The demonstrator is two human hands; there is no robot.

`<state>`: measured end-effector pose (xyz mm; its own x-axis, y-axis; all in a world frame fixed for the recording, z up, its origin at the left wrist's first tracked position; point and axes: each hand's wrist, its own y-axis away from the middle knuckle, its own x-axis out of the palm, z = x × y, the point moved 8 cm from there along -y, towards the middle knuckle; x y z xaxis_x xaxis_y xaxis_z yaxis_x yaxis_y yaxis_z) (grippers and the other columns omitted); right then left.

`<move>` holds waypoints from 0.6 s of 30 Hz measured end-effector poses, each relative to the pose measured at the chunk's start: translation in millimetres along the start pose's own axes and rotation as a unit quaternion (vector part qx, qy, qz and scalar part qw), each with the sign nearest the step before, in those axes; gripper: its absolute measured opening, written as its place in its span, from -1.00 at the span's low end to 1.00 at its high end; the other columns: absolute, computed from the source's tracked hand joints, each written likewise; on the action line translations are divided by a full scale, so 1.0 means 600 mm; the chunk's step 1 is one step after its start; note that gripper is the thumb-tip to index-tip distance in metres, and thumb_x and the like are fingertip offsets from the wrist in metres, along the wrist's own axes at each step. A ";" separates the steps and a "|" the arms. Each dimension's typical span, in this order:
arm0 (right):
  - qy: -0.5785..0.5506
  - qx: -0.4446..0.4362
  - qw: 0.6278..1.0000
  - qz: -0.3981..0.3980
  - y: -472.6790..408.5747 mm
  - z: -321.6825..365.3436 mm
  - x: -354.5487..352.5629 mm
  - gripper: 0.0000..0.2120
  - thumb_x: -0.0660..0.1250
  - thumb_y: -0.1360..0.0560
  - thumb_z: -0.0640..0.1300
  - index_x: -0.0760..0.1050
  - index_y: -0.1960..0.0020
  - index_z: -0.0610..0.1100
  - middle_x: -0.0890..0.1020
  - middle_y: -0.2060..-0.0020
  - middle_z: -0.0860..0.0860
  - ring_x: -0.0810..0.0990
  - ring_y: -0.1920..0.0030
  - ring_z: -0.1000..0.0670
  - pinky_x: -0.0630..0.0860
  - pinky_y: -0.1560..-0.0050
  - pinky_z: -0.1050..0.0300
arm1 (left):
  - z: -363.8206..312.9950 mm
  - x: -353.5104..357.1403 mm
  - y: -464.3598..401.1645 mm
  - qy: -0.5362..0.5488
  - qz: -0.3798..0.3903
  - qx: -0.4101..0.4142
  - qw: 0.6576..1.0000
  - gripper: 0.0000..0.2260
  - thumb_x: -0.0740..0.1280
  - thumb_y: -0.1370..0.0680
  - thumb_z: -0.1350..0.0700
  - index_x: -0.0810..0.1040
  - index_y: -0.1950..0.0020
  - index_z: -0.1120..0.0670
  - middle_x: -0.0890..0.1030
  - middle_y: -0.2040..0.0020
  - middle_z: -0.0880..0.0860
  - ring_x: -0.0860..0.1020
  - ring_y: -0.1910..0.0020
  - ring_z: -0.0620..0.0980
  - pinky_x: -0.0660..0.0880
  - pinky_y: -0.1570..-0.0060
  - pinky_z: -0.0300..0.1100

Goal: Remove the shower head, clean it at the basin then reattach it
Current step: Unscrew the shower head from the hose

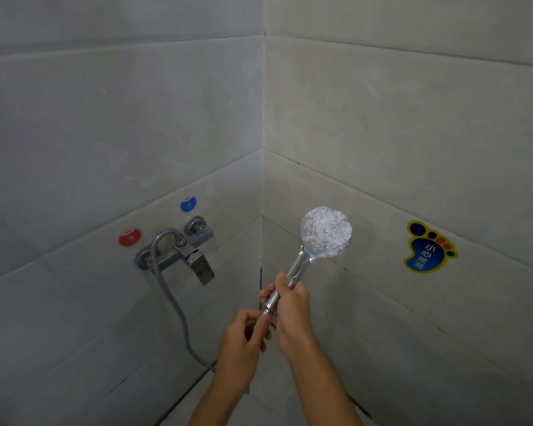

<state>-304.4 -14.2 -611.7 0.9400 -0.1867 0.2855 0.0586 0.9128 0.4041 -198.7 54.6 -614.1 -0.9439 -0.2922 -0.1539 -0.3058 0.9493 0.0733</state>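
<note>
**Shower head at the hose joint: detaching or refitting cannot be settled from this view**

Status of task: The round chrome hand-held shower head (325, 232) is off any wall holder and held in the air in front of the tiled corner, its nozzle face turned toward the camera and speckled white. The grey flexible hose (179, 309) runs from the chrome wall mixer tap (183, 252), loops down the left wall and disappears behind the left forearm. No basin is in view. The join between hose and handle is hidden by the fingers, so it cannot be told whether the head is coupled. In my judgement the work is at the threaded joint, either unscrewing before cleaning or screwing back after it; the white speckling on the face leans toward cleaning still outstanding.

Hand pose: The right hand (291, 305) is wrapped around the lower handle, thumb upward along the stem, holding the head tilted up and to the right. The left hand (243, 336) is just below it, fingers curled at the handle's base where the hose nut would sit, apparently gripping it. The two hands almost touch.

Surroundings: red and blue round markers sit above the tap; a blue-and-yellow foot-shaped caution sticker (428, 249) is on the right wall.
</note>
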 end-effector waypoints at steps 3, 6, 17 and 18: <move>-0.001 -0.010 1.000 -0.001 0.002 0.005 0.002 -0.78 0.22 -0.62 -0.08 0.42 0.02 -0.25 0.58 0.46 0.01 0.61 0.33 -0.02 0.57 0.21 0.02 | 0.001 0.005 0.002 -0.012 0.014 -0.015 1.000 -0.79 0.22 -0.63 0.12 0.57 0.12 0.14 0.61 0.38 0.05 0.48 0.46 -0.07 0.42 0.40 -0.22; -0.002 -0.003 1.000 0.000 0.005 0.003 0.002 -0.79 0.22 -0.62 -0.07 0.42 0.02 -0.24 0.59 0.40 -0.05 0.61 0.33 -0.02 0.58 0.24 0.04 | 0.003 0.009 0.003 -0.016 0.032 -0.017 0.999 -0.80 0.19 -0.64 0.08 0.56 0.08 0.08 0.63 0.33 0.01 0.52 0.39 -0.06 0.47 0.32 -0.18; -0.006 0.001 1.000 -0.002 0.003 -0.003 -0.002 -0.78 0.22 -0.62 -0.08 0.43 -0.03 -0.26 0.58 0.40 -0.04 0.62 0.32 -0.01 0.57 0.20 0.03 | 0.006 0.002 0.007 -0.031 0.008 0.007 0.999 -0.83 0.26 -0.61 0.12 0.57 0.14 0.08 0.59 0.38 0.02 0.49 0.44 -0.10 0.42 0.41 -0.28; -0.007 -0.001 1.000 -0.002 0.003 -0.002 -0.002 -0.78 0.21 -0.63 -0.08 0.43 -0.02 -0.26 0.58 0.40 -0.05 0.61 0.34 0.00 0.57 0.21 0.03 | 0.008 0.004 0.006 -0.033 0.013 0.001 0.999 -0.79 0.23 -0.63 0.11 0.56 0.17 0.07 0.56 0.41 0.00 0.46 0.46 -0.11 0.39 0.43 -0.28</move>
<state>-305.0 -11.9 -612.2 0.9347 -0.1962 0.2965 0.0638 0.9130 0.4029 -201.3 58.1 -619.1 -0.9414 -0.2583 -0.2171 -0.2803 0.9568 0.0771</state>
